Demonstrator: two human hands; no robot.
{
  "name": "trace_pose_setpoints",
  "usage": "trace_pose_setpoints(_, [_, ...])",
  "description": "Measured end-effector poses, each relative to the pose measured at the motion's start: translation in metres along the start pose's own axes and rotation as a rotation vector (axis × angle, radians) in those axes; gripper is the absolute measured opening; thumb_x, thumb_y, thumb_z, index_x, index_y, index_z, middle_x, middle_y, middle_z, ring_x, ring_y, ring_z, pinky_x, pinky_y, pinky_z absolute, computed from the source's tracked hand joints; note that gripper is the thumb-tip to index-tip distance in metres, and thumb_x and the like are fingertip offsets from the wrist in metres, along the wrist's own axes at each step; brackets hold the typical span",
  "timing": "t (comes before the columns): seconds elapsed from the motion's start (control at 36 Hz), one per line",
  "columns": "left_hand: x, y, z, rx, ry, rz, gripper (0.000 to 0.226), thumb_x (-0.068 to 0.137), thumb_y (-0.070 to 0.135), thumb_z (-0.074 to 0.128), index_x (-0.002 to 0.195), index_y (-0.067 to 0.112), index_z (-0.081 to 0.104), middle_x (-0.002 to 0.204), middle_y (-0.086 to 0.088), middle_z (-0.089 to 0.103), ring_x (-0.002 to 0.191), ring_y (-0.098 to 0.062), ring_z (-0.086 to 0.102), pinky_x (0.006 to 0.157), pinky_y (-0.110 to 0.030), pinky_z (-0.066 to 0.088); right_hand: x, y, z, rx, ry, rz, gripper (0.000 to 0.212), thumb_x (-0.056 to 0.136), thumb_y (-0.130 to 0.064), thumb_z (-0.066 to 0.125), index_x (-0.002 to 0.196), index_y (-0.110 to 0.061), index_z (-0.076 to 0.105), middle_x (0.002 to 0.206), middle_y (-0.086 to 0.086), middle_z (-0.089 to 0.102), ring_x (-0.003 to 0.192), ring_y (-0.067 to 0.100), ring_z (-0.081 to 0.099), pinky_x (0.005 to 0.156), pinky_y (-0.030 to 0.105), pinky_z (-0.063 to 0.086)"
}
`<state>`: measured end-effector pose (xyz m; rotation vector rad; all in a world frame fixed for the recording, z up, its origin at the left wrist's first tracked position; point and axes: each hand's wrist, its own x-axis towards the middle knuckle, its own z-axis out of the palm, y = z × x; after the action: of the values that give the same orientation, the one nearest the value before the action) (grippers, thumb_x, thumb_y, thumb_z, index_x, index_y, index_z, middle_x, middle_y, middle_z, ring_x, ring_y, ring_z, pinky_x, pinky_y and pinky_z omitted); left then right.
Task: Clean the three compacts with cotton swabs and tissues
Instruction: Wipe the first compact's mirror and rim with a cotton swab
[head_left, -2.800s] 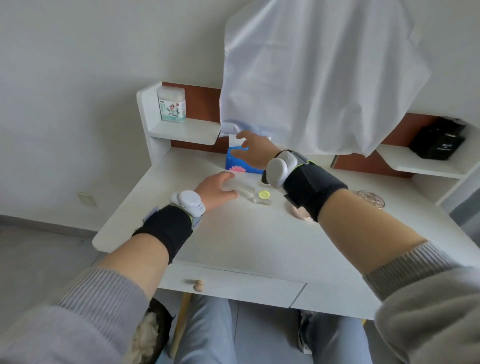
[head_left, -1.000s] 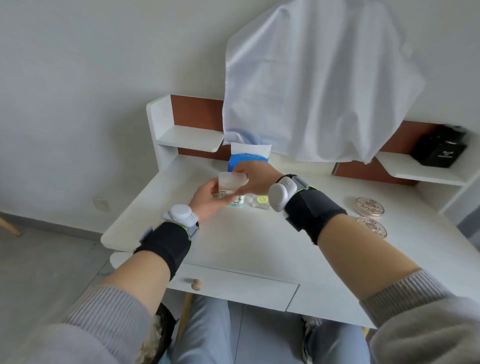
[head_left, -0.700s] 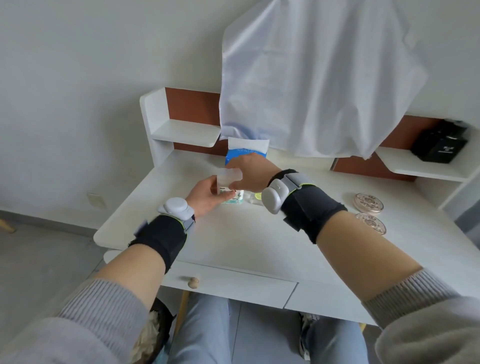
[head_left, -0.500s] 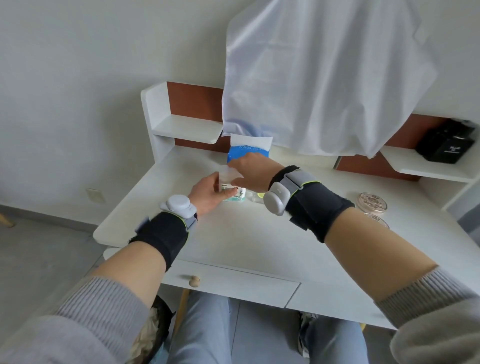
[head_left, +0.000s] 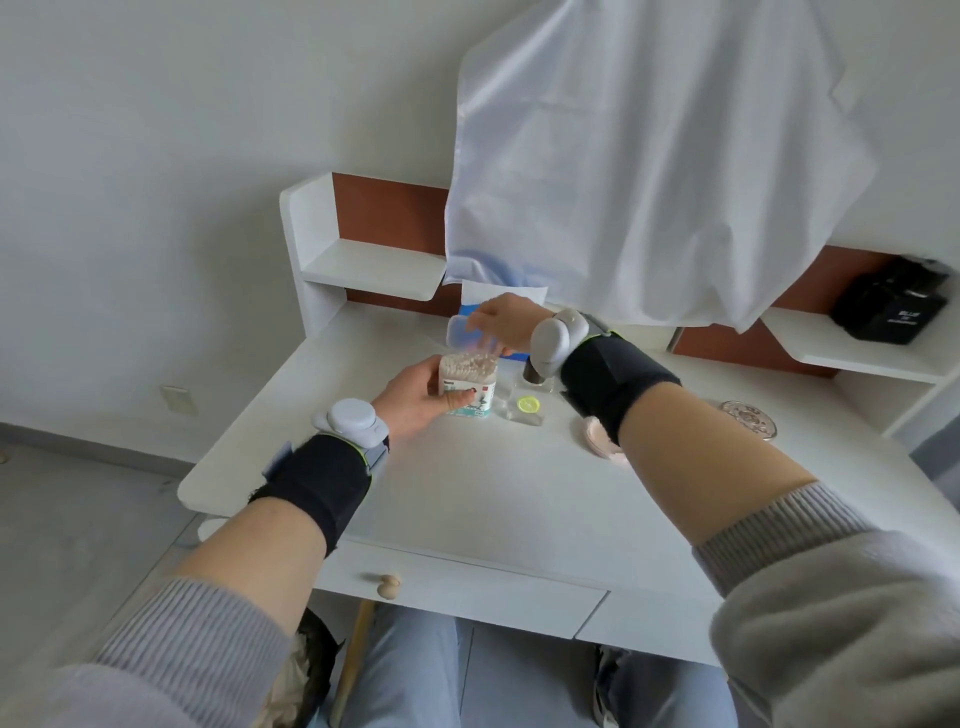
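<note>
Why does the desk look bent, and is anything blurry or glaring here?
Head view: the wide-angle lens bows the desk edges and swells the sleeves near the bottom; light is soft and even, with faint shadows and no glare; the lid in the right hand is slightly smeared, while the swab box looks fairly sharp.

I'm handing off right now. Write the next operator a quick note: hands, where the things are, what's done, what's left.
Left hand grips the cotton swab box, upright. Right hand holds its lid just above the box; the swab tips are exposed.
Tissue box sits behind the right hand. Clear case with yellow-green disc is right of the swab box. Pink open compact is partly hidden by the right forearm. Patterned round compact is far right.
Done: swab box opened.
Left: take a swab and clean the compacts; none looks started.
</note>
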<state>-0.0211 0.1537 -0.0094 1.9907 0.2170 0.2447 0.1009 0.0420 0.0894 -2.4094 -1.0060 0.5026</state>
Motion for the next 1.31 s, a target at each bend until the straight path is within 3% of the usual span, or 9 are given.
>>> trace_pose_setpoints(0.08, [-0.001, 0.001, 0.0, -0.014, -0.007, -0.016, 0.072, 0.059, 0.057, 0.073, 0.118, 0.019, 0.058, 0.112, 0.002, 0.069, 0.103, -0.013, 0.066, 0.097, -0.042, 0.049, 0.005, 0.006, 0.002, -0.053, -0.063, 0.045, 0.033, 0.097, -0.027, 0.048, 0.114, -0.004, 0.063, 0.094, 0.011, 0.068, 0.073, 0.02, 0.06, 0.057, 0.025, 0.047])
trace_pose_setpoints(0.17, [-0.001, -0.002, -0.001, -0.01, -0.014, -0.032, 0.073, 0.057, 0.064, 0.073, 0.117, 0.024, 0.06, 0.113, 0.004, 0.069, 0.105, -0.013, 0.066, 0.098, -0.045, 0.049, 0.008, 0.014, 0.006, -0.036, -0.116, 0.087, 0.035, 0.095, -0.028, 0.052, 0.118, -0.004, 0.061, 0.094, 0.008, 0.065, 0.07, 0.017, 0.059, 0.056, 0.025, 0.046])
trace_pose_setpoints(0.36, [0.002, -0.01, -0.001, 0.003, -0.03, -0.053, 0.065, 0.053, 0.079, 0.069, 0.106, 0.042, 0.062, 0.116, 0.006, 0.069, 0.11, -0.015, 0.064, 0.102, -0.046, 0.046, -0.006, 0.006, -0.013, 0.168, 0.014, 0.046, 0.037, 0.099, -0.029, 0.043, 0.122, -0.003, 0.057, 0.102, 0.008, 0.06, 0.088, 0.019, 0.057, 0.092, 0.039, 0.051])
trace_pose_setpoints(0.56, [-0.005, 0.006, 0.004, -0.044, -0.007, -0.008, 0.052, 0.08, 0.014, 0.075, 0.125, 0.021, 0.049, 0.118, 0.001, 0.064, 0.106, -0.009, 0.062, 0.089, -0.026, 0.047, -0.044, 0.028, -0.023, -0.089, 0.146, 0.008, 0.043, 0.087, -0.052, 0.057, 0.12, -0.024, 0.058, 0.106, -0.007, 0.054, 0.098, 0.016, 0.053, 0.091, 0.027, 0.04])
trace_pose_setpoints(0.69, [-0.015, 0.009, 0.016, -0.017, 0.263, -0.053, 0.101, 0.072, 0.029, 0.083, 0.15, 0.024, 0.018, 0.138, 0.007, 0.041, 0.118, -0.012, 0.047, 0.098, -0.03, 0.042, -0.073, 0.045, -0.019, -0.165, 0.074, -0.031, 0.042, 0.08, -0.042, 0.071, 0.115, -0.024, 0.06, 0.107, -0.007, 0.06, 0.101, 0.016, 0.057, 0.093, 0.026, 0.042])
trace_pose_setpoints(0.89, [-0.044, 0.028, 0.04, 0.311, 0.666, 0.132, 0.072, 0.069, 0.04, 0.081, 0.13, 0.027, 0.046, 0.124, 0.004, 0.046, 0.105, -0.019, 0.055, 0.078, -0.035, 0.049, -0.084, 0.053, -0.008, -0.13, 0.171, -0.118, 0.014, 0.078, -0.022, 0.07, 0.091, -0.024, 0.065, 0.088, -0.009, 0.064, 0.082, 0.011, 0.055, 0.067, 0.017, 0.036])
trace_pose_setpoints(1.03, [-0.058, 0.043, 0.065, 0.468, 0.535, 0.214, 0.044, 0.076, 0.04, 0.075, 0.113, 0.02, 0.062, 0.111, 0.002, 0.056, 0.083, -0.021, 0.059, 0.067, -0.025, 0.042, -0.09, 0.053, -0.005, -0.154, 0.176, -0.143, 0.011, 0.078, -0.021, 0.069, 0.088, -0.024, 0.065, 0.085, -0.008, 0.063, 0.079, 0.012, 0.055, 0.07, 0.02, 0.037])
trace_pose_setpoints(1.19, [-0.049, 0.052, 0.094, 0.637, 0.418, 0.205, 0.052, 0.092, 0.037, 0.058, 0.137, 0.016, 0.045, 0.138, -0.001, 0.047, 0.12, -0.022, 0.05, 0.082, -0.033, 0.045, -0.093, 0.056, -0.003, -0.187, 0.197, -0.169, 0.01, 0.081, -0.022, 0.068, 0.09, -0.023, 0.064, 0.089, -0.003, 0.066, 0.083, 0.016, 0.056, 0.073, 0.023, 0.039])
trace_pose_setpoints(1.31, [-0.041, 0.056, 0.099, 0.636, 0.378, 0.151, 0.048, 0.097, 0.035, 0.051, 0.14, 0.017, 0.041, 0.142, 0.001, 0.043, 0.124, -0.021, 0.047, 0.084, -0.035, 0.044, -0.094, 0.058, -0.004, -0.173, 0.218, -0.188, 0.022, 0.082, -0.022, 0.07, 0.102, -0.016, 0.068, 0.099, 0.001, 0.069, 0.092, 0.02, 0.062, 0.084, 0.028, 0.046])
